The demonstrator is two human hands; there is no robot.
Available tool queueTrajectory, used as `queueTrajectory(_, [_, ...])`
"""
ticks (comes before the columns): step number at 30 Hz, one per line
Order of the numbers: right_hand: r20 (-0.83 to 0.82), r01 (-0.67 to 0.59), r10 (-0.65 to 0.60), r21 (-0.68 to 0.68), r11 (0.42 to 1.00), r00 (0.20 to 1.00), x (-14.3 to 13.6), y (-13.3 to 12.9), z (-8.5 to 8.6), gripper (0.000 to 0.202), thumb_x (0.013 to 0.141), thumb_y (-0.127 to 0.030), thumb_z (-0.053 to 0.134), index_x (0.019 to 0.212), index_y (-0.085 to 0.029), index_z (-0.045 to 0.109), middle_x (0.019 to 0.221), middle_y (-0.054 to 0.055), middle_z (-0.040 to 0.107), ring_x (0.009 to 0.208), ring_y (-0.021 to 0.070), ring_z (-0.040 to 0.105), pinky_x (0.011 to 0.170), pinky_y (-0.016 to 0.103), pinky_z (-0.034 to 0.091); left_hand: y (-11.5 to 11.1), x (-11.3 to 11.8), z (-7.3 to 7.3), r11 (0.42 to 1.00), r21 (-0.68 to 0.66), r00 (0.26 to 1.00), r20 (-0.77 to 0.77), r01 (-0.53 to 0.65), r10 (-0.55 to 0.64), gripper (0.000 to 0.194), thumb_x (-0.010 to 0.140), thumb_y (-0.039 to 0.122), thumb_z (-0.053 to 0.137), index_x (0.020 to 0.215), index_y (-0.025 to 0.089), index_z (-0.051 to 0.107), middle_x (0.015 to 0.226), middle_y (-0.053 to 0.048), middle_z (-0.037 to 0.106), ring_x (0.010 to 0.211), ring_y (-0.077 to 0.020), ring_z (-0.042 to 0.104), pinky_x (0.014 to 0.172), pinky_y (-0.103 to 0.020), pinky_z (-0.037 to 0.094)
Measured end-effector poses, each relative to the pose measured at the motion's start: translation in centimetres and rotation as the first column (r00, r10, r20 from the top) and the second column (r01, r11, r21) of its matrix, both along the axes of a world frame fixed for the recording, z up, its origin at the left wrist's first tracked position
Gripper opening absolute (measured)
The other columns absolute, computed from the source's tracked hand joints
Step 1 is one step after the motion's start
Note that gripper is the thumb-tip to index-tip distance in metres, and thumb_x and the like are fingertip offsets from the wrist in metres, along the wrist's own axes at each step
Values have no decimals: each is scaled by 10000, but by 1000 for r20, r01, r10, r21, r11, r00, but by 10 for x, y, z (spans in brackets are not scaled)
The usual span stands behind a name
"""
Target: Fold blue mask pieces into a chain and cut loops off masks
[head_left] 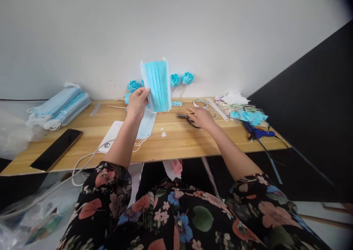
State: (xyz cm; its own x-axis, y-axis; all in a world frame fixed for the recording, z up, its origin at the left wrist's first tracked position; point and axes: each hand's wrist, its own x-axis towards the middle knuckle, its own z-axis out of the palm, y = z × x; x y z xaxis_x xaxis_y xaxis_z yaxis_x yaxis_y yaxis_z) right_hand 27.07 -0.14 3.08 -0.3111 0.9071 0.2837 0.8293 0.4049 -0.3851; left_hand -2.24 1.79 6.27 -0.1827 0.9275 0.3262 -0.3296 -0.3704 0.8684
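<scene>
My left hand (pixel 138 102) pinches the left edge of a light blue pleated face mask (pixel 157 84) and holds it upright above the wooden table (pixel 176 143). No ear loops show on this mask. To the right, my right hand (pixel 200 117) is closed at the black handles of a pair of scissors (pixel 190 120), whose blades point left over the table. Another mask (pixel 147 124) with white loops lies beneath and behind my left forearm. Small white scraps (pixel 163 134) lie between my hands.
Stacked masks (pixel 62 104) and a black phone (pixel 57 149) lie at the left, near a white cable. Blue paper-like flowers (pixel 187 78) stand by the wall. Tape rolls (pixel 200 103), a pile of sticks (pixel 234 109) and a blue glue gun (pixel 259 132) are at the right.
</scene>
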Motion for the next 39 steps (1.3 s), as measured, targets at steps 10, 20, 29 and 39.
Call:
queueTrajectory(10, [386, 72, -47, -51, 996, 921, 43, -24, -34, 427, 930, -281, 565, 1333, -146, 606, 1227, 174, 689, 1142, 328, 631, 967, 439, 482, 18, 2, -26, 978, -204, 991, 112, -42, 66, 374, 648, 413, 868, 732, 174, 592, 664, 31, 645, 619, -100, 611, 654, -216, 518])
queueTrajectory(20, [-726, -507, 192, -243, 827, 660, -54, -17, 22, 751, 897, -556, 599, 1564, -381, 301, 1572, 66, 454, 1350, 268, 538, 1048, 463, 500, -4, 46, -25, 971, -10, 870, -445, -240, 211, 101, 824, 250, 652, 776, 162, 669, 715, 7, 665, 676, -123, 601, 657, -223, 465])
queueTrajectory(29, [-905, -292, -336, -406, 866, 261, -77, 18, -3, 390, 770, -382, 730, 1137, -257, 681, 863, -5, 747, 720, 140, 698, 673, 279, 591, -70, 23, -38, 982, 151, 585, -809, 111, 58, 224, 941, 218, 575, 1078, 167, 745, 1076, -100, 769, 967, -205, 721, 854, -320, 564])
queueTrajectory(39, [-523, -121, -112, -391, 912, 845, -66, 22, -8, 392, 897, -343, 549, 1251, -217, 660, 1034, 65, 769, 912, 211, 719, 824, 379, 578, -86, -27, -88, 998, 52, 434, -899, -26, 58, 274, 950, 197, 509, 1074, 163, 752, 1119, -105, 766, 1085, -254, 701, 962, -440, 567])
